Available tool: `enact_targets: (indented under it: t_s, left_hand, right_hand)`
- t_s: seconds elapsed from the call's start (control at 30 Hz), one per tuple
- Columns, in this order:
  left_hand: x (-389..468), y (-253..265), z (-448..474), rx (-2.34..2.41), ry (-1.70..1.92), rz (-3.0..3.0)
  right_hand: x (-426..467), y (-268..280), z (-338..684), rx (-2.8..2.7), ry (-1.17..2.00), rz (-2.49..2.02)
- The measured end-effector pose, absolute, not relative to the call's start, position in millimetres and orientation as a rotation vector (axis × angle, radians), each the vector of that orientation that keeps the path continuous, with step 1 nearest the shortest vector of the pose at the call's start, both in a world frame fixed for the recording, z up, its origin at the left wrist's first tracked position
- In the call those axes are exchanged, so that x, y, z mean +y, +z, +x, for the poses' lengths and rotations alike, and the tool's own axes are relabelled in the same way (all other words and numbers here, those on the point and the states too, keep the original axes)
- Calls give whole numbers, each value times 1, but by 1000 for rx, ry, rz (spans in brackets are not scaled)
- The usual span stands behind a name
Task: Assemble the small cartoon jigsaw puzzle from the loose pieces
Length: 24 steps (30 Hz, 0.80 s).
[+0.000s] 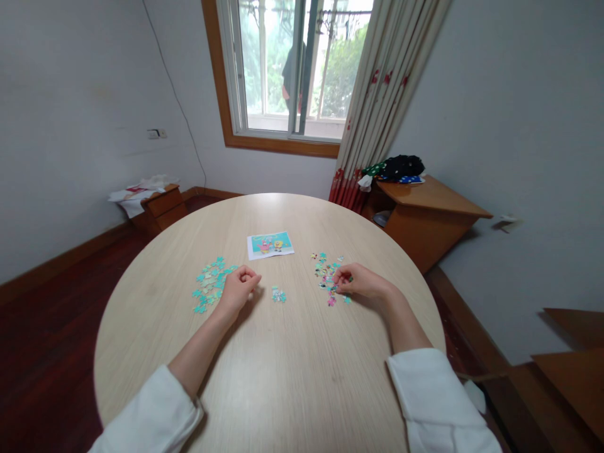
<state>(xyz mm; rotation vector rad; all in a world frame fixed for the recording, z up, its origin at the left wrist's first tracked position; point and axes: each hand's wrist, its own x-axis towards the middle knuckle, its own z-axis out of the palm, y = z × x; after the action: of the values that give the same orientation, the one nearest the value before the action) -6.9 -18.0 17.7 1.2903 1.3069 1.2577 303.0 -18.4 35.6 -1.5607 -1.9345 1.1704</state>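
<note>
My left hand (pixel 241 284) rests on the table beside a loose heap of mostly turquoise jigsaw pieces (pixel 210 283), its fingers curled in and no piece showing in them. To the right, my right hand (pixel 356 280) reaches into a second scatter of pink, turquoise and dark jigsaw pieces (pixel 324 272), thumb and fingertips closed at a small piece partly hidden by the fingers. Between the hands lies a small joined cluster of jigsaw pieces (pixel 279 294). Beyond it is a printed picture sheet (pixel 270 245) with pink and yellow cartoon figures on turquoise.
Everything lies on a round pale wooden table (pixel 283 377). Behind it are a window (pixel 292 69) and a long curtain (pixel 377 82). A wooden desk (pixel 429 195) with cloths on it stands at right, a low cabinet (pixel 165 204) at left. A person is partly visible outside the window.
</note>
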Motion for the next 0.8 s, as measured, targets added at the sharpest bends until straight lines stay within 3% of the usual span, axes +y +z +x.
enact_targets:
  t_s: [0.33, 0.5, 0.8]
  left_hand:
    - [-17, 18, -6, 1296, 1255, 1263]
    - [-17, 17, -7, 1299, 1261, 1262]
    - [-17, 19, -6, 1305, 1258, 1223]
  right_hand:
    - [-23, 39, 275, -1492, 1047, -1333]
    - [-17, 34, 254, -1281, 1141, -1216]
    - [-19, 21, 225, -1257, 1175, -1116]
